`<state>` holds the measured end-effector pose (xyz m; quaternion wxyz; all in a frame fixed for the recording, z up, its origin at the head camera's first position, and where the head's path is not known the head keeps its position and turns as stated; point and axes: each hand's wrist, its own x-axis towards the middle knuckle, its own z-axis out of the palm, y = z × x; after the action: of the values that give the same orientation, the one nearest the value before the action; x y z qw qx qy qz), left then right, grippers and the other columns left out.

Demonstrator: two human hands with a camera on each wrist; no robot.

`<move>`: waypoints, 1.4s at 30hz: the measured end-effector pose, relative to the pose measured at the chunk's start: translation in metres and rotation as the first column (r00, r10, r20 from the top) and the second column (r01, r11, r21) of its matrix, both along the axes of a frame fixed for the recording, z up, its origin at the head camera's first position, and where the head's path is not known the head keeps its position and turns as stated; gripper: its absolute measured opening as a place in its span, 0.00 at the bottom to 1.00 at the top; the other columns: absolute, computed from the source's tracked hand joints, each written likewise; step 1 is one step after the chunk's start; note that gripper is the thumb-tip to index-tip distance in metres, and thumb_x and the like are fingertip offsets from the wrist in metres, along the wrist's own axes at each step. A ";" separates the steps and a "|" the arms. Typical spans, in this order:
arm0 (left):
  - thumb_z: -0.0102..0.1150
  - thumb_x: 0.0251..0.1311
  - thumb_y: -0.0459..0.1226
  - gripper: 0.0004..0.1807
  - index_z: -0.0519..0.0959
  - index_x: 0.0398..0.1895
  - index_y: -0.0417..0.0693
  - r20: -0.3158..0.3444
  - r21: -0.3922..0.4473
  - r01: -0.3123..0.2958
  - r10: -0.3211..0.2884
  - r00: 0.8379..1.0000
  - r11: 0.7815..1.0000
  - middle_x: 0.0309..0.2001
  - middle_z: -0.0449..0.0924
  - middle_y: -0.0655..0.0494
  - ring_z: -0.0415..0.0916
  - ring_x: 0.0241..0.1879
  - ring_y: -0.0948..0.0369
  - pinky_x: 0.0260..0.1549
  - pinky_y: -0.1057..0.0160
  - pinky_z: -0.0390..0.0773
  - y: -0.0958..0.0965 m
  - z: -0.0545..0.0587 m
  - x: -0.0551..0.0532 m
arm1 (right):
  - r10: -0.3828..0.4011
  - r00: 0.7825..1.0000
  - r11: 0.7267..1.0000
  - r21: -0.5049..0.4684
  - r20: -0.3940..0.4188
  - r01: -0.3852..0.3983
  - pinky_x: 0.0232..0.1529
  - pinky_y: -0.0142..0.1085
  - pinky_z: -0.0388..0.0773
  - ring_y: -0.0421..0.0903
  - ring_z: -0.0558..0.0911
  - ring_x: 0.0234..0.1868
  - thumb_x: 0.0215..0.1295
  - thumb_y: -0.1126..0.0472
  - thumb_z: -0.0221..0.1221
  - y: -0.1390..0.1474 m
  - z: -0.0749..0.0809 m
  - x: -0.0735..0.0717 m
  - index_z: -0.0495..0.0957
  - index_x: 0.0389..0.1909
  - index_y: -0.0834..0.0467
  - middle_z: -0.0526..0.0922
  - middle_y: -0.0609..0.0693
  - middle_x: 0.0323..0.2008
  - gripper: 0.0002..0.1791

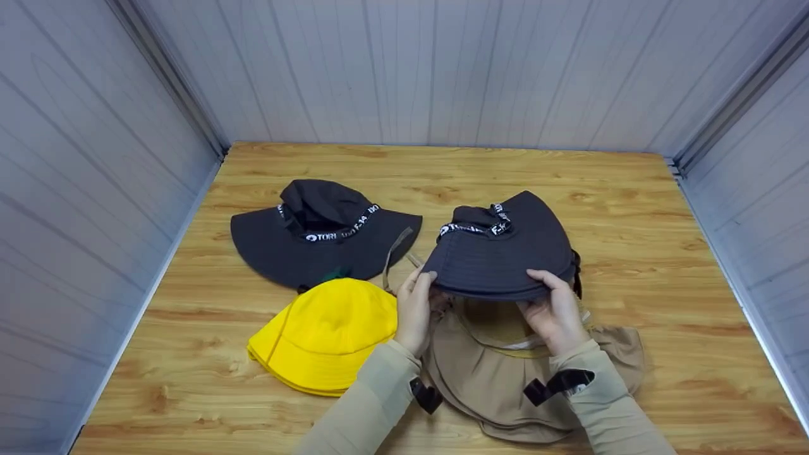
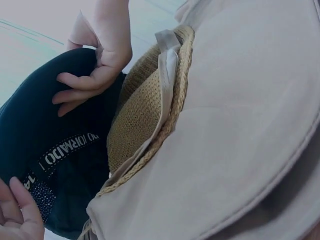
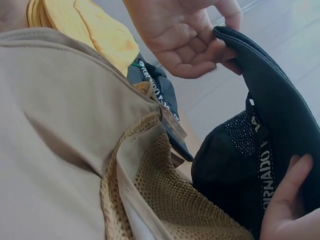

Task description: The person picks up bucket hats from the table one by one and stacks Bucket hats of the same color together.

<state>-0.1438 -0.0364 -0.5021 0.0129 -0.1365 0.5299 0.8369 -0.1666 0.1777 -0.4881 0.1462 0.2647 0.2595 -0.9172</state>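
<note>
On a wood-grain table (image 1: 695,265) between pale walls (image 1: 404,69), a person's left hand (image 1: 413,313) and right hand (image 1: 557,316) reach over the tan hat (image 1: 480,392), each gripping the near brim of the navy hat (image 1: 499,262) between thumb and fingers. The navy hat, brim doubled and band white-lettered, is held above the tan hat's far side. Left of the tan hat lies the yellow hat (image 1: 335,335), with the black hat (image 1: 379,249) farther back, while wood grain spreads rightward to the table's edge.
</note>
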 end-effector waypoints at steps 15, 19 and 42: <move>0.62 0.62 0.35 0.27 0.69 0.64 0.40 -0.034 0.133 -0.022 0.026 0.999 0.991 0.52 0.78 0.44 0.84 0.34 0.58 0.38 0.59 0.85 0.006 0.000 -0.001 | -0.009 0.999 0.999 0.033 -0.044 0.011 0.46 0.33 0.81 0.41 0.84 0.41 0.71 0.73 0.48 -0.019 -0.006 0.005 0.64 0.54 0.55 0.82 0.47 0.41 0.16; 0.64 0.61 0.35 0.29 0.69 0.65 0.41 -0.032 0.112 -0.013 0.017 0.999 0.994 0.53 0.78 0.44 0.84 0.36 0.59 0.37 0.60 0.85 0.007 -0.001 0.000 | -0.018 0.998 0.998 0.052 -0.057 0.021 0.46 0.34 0.81 0.41 0.84 0.41 0.70 0.74 0.48 -0.026 -0.009 0.008 0.66 0.52 0.56 0.82 0.47 0.40 0.15; 0.62 0.61 0.29 0.31 0.63 0.67 0.41 -0.074 0.117 0.032 -0.023 0.997 0.993 0.58 0.78 0.41 0.83 0.48 0.55 0.46 0.55 0.84 0.022 -0.004 0.005 | -0.131 0.983 0.991 -0.046 -0.129 0.126 0.48 0.37 0.84 0.45 0.87 0.41 0.64 0.82 0.51 -0.056 -0.011 0.015 0.79 0.41 0.61 0.86 0.52 0.40 0.16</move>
<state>-0.1386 -0.0140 -0.5058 0.0132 -0.0979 0.4814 0.8709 -0.1516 0.1213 -0.4994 0.0742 0.2170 0.2336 -0.9449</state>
